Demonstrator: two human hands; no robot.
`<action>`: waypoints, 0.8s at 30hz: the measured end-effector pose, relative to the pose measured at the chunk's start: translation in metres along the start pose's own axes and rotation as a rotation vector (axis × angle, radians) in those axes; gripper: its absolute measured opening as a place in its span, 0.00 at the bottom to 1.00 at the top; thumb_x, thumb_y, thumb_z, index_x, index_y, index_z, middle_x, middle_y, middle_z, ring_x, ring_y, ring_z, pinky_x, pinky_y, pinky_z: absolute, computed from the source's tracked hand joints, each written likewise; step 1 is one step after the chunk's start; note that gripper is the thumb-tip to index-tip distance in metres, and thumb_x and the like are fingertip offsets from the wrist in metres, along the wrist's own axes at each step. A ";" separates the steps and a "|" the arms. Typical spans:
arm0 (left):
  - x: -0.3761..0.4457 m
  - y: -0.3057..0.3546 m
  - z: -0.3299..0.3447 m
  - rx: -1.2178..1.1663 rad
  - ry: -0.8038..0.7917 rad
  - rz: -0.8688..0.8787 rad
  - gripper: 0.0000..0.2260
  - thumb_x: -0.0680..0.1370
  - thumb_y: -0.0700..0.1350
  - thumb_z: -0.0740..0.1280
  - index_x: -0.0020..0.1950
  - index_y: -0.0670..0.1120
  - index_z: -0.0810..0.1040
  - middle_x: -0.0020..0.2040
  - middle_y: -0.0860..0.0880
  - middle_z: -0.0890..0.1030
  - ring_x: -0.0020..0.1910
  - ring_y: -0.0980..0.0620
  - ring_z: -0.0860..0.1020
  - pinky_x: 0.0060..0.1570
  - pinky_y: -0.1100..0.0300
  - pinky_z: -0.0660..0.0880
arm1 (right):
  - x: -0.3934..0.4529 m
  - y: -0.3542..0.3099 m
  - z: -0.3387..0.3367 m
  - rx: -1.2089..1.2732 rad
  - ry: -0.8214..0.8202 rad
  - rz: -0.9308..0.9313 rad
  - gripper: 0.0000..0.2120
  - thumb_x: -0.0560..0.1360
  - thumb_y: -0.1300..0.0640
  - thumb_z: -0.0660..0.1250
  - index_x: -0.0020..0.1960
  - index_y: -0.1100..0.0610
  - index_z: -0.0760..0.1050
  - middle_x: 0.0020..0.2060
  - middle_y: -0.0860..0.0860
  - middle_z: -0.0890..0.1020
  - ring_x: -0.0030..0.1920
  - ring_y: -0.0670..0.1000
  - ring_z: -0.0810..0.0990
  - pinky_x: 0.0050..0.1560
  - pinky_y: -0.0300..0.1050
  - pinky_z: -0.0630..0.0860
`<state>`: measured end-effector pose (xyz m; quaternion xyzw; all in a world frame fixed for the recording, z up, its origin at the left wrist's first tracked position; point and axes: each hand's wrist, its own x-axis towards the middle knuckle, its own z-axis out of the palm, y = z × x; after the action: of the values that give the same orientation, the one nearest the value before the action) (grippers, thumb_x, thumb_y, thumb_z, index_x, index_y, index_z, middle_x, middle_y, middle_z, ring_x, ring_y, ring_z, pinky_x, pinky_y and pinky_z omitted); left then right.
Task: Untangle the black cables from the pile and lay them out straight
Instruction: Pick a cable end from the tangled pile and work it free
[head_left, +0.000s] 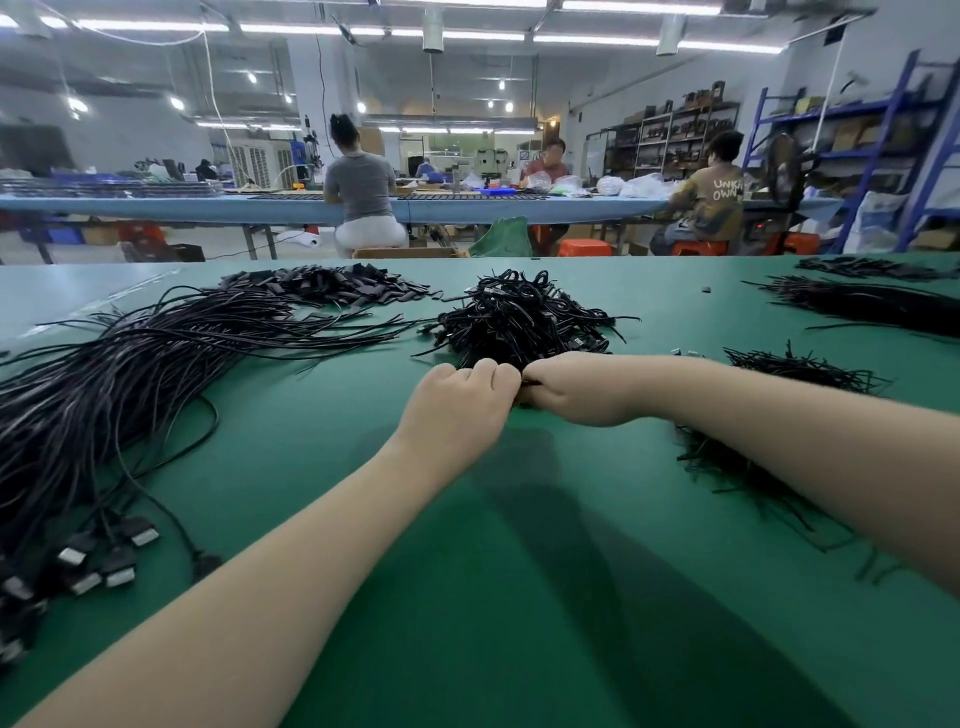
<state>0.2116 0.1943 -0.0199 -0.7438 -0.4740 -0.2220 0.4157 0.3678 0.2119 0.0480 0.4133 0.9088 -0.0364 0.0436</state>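
A tangled pile of black cables (519, 317) sits on the green table (467, 545), just beyond my hands. My left hand (462, 410) and my right hand (576, 387) meet knuckle to knuckle at the pile's near edge, both closed. A bit of black cable (530, 384) shows between them; most of it is hidden by the fingers. On the left lies a long sheaf of cables laid out roughly straight (135, 364), with their connectors (104, 561) at the near end.
A heap of flat black pieces (332, 283) lies at the back left. More black cable bundles lie at the right (872, 306), (800, 366) and under my right forearm (727, 467). People sit at a blue table (208, 208) behind.
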 end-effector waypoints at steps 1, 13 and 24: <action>0.001 0.005 -0.002 -0.032 -0.019 -0.026 0.08 0.66 0.39 0.76 0.36 0.44 0.76 0.28 0.49 0.74 0.22 0.49 0.73 0.24 0.59 0.65 | -0.003 0.003 -0.004 -0.075 0.002 0.009 0.13 0.82 0.48 0.52 0.49 0.56 0.68 0.45 0.53 0.77 0.44 0.55 0.73 0.43 0.46 0.67; -0.018 -0.009 0.017 -0.717 -0.246 -0.707 0.15 0.83 0.52 0.50 0.38 0.48 0.60 0.35 0.47 0.72 0.32 0.49 0.70 0.30 0.54 0.60 | -0.057 0.074 -0.010 -0.359 -0.165 0.224 0.12 0.67 0.35 0.70 0.47 0.40 0.79 0.37 0.33 0.75 0.38 0.33 0.69 0.50 0.43 0.61; -0.016 -0.012 0.007 -0.836 -0.043 -0.797 0.11 0.84 0.47 0.51 0.46 0.41 0.63 0.43 0.41 0.71 0.38 0.40 0.71 0.36 0.47 0.68 | -0.066 0.071 0.006 -0.566 -0.094 0.178 0.05 0.72 0.43 0.67 0.45 0.42 0.80 0.35 0.36 0.76 0.40 0.41 0.73 0.49 0.42 0.64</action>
<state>0.1939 0.1945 -0.0305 -0.6134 -0.5979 -0.5146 -0.0388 0.4653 0.2088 0.0469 0.4605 0.8400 0.2034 0.2024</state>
